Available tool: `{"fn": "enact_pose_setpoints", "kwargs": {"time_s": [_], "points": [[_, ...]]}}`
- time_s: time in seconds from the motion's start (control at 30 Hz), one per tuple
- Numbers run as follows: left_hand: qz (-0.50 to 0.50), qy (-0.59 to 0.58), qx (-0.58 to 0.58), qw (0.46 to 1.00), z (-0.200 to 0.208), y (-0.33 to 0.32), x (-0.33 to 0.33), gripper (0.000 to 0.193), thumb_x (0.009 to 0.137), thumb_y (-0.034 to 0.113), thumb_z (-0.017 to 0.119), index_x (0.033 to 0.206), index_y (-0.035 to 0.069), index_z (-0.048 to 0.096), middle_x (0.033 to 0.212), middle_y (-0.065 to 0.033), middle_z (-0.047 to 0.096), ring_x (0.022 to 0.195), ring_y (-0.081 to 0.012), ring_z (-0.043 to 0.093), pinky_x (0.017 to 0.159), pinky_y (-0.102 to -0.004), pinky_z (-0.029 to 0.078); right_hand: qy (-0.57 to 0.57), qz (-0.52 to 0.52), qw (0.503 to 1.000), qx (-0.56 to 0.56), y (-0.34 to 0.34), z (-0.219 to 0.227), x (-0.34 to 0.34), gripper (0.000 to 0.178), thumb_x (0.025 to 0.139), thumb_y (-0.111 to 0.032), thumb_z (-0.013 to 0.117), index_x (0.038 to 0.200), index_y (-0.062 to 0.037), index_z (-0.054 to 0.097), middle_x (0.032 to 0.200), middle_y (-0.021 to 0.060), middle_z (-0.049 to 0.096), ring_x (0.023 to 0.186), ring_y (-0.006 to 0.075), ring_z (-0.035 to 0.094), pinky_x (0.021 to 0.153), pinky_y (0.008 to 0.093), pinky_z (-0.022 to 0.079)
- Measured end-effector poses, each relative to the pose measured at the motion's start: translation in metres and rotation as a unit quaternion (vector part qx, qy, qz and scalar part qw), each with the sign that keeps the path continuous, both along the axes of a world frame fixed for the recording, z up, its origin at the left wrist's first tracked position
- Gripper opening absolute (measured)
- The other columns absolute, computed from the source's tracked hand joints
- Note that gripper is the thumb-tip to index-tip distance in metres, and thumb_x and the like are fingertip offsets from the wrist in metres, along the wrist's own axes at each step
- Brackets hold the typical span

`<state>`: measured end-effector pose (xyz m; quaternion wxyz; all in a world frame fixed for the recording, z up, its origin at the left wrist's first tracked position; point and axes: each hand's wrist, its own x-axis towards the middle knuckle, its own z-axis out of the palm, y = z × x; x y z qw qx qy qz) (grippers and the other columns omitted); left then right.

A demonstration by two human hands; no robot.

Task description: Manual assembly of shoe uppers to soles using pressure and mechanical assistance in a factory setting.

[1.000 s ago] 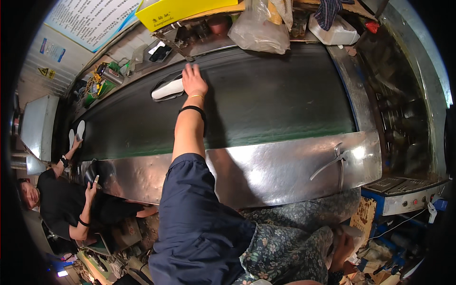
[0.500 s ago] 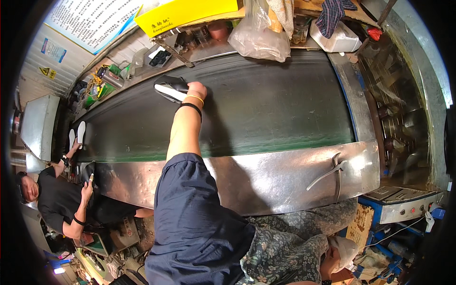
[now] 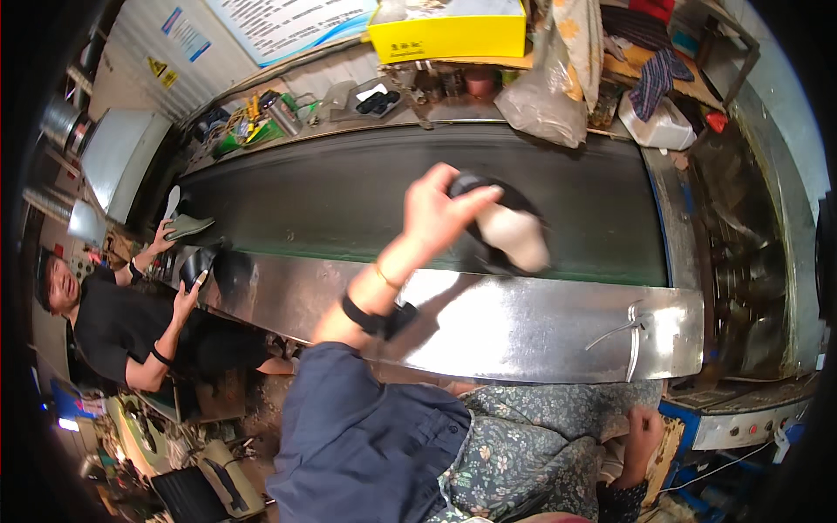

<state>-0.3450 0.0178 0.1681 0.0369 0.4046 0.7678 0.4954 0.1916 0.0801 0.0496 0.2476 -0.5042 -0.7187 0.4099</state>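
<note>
My left hand (image 3: 432, 213) grips a black shoe (image 3: 471, 187), its thumb across the edge. A pale, off-white part fills the shoe's opening or underside; motion blur hides which. I hold it in the air above the near edge of the dark conveyor belt (image 3: 349, 192) and the metal ledge. My right hand (image 3: 645, 431) is at the lower right beside the flowered apron (image 3: 540, 427), fingers curled in, with nothing visible in them. A slim, curved metal hand tool (image 3: 634, 336) lies on the right part of the ledge.
At left a co-worker (image 3: 126, 327) holds a grey-green shoe piece (image 3: 187, 228) and a black shoe piece (image 3: 199, 268). The metal ledge (image 3: 471, 327) runs before me. Behind the belt are a yellow box (image 3: 449, 35), a plastic bag (image 3: 545, 109) and a white container (image 3: 658, 126). A control box (image 3: 741, 429) stands at right.
My left hand has lifted the black shoe off the belt and brought it nearer and to the right. My right hand has come further into view. The co-worker now holds a grey-green piece.
</note>
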Motion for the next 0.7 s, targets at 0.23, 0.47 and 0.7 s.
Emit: {"fn": "enact_pose_setpoints", "kwargs": {"time_s": [0.23,0.47,0.7], "points": [[-0.279,-0.291,0.095,0.910,0.006,-0.033,0.220,0.032,0.084,0.010,0.074,0.107,0.003,0.054,0.098,-0.0041,0.061,0.092,-0.0100,0.057,0.082,-0.0293,0.050,0.466,-0.064,0.882,-0.014,0.019,0.083,-0.040,0.092,0.089,-0.059,0.064,0.157,-0.0107,0.024,0.146,0.0168,0.044,0.129,0.0318,0.049,0.110,0.0455,0.040],[-0.666,-0.222,-0.006,0.712,-0.065,-0.006,0.320,0.086,0.082,0.025,0.076,0.148,-0.002,0.028,0.140,-0.0238,0.047,0.132,-0.0344,0.046,0.110,-0.0382,0.037,0.184,-0.025,0.980,0.068,-0.018,0.083,0.053,0.048,0.095,-0.013,0.047,0.141,0.0017,0.048,0.140,0.0152,0.054,0.127,0.0254,0.054,0.107,0.0373,0.042],[-0.534,-0.247,-0.056,0.807,-0.156,0.010,0.369,0.078,0.086,0.016,0.072,0.148,-0.006,0.030,0.144,-0.0260,0.046,0.138,-0.0359,0.043,0.114,-0.0394,0.034,0.018,0.071,0.997,0.038,-0.041,0.058,-0.009,0.041,0.093,-0.010,0.058,0.133,0.0009,0.056,0.123,0.0243,0.065,0.115,0.0343,0.064,0.098,0.0363,0.047]]}}
